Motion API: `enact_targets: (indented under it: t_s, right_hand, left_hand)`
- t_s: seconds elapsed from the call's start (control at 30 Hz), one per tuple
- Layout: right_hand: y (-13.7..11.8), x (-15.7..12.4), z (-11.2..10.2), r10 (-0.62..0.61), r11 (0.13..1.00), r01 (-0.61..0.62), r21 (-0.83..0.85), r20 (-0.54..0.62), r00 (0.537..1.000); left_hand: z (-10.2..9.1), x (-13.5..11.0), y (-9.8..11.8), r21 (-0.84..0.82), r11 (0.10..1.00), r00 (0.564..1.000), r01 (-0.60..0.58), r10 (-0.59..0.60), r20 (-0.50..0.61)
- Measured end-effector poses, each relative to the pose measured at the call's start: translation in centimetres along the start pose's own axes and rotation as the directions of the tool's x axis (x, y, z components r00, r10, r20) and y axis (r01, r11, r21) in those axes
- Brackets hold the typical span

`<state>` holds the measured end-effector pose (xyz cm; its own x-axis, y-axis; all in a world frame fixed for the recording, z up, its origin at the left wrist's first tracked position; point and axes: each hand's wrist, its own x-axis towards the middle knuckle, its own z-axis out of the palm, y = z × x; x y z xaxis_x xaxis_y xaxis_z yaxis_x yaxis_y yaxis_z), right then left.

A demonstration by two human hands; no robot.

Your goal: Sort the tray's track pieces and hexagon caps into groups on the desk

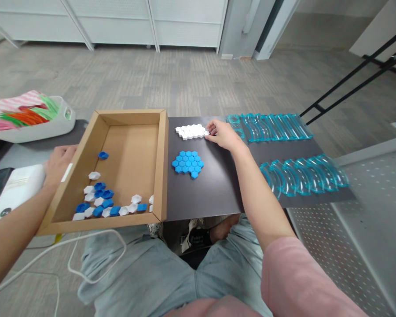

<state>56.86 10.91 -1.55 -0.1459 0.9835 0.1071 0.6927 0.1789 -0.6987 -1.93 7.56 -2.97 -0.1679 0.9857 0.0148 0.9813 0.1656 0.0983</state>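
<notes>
Right hand (221,134) pinches a white tile (207,133); nudge it flush with the white cluster (189,131) beside its fingertips; left hand's (58,160) grip unclear.

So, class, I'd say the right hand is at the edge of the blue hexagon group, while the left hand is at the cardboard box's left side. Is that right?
Not quite: the head view shows the right hand at the edge of the white hexagon group, not the blue one. The left hand is indeed at the left side of the cardboard box.
</notes>
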Motion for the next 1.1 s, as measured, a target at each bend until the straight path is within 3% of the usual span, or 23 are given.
enact_targets:
  t_s: [0.3, 0.4, 0.57, 0.83, 0.97, 1.1]
  right_hand:
    - [0.3, 0.2, 0.1, -0.009, 1.0, 0.009, 0.005, -0.003, 1.0]
    - [0.4, 0.1, 0.2, -0.013, 1.0, 0.013, 0.005, -0.003, 1.0]
    - [0.4, 0.3, 0.3, -0.012, 1.0, 0.012, 0.001, -0.003, 1.0]
    - [0.2, 0.2, 0.1, 0.003, 1.0, -0.003, -0.002, 0.009, 1.0]
    - [-0.6, -0.2, -0.4, -0.093, 0.992, 0.085, -0.092, -0.081, 0.992]
    - [-2.9, -0.8, -0.4, -0.227, 0.967, 0.206, -0.151, -0.146, 0.963]
  left_hand:
    - [-1.4, -0.6, 1.6, -0.173, 0.98, 0.995, 0.1, -0.095, 0.037]
    - [-1.6, -0.7, 2.1, -0.102, 0.988, 0.992, 0.117, -0.111, 0.059]
    - [-1.6, -0.7, 2.2, 0.057, 0.997, 0.996, 0.048, -0.052, 0.077]
    - [-1.1, -0.8, 1.7, 0.016, 1.0, 0.999, 0.015, -0.016, 0.048]
    - [-1.4, -1.1, 2.1, -0.011, 1.0, 0.998, 0.005, -0.004, 0.058]
    - [-2.3, -2.1, 2.9, -0.055, 0.998, 0.998, -0.008, 0.011, 0.059]
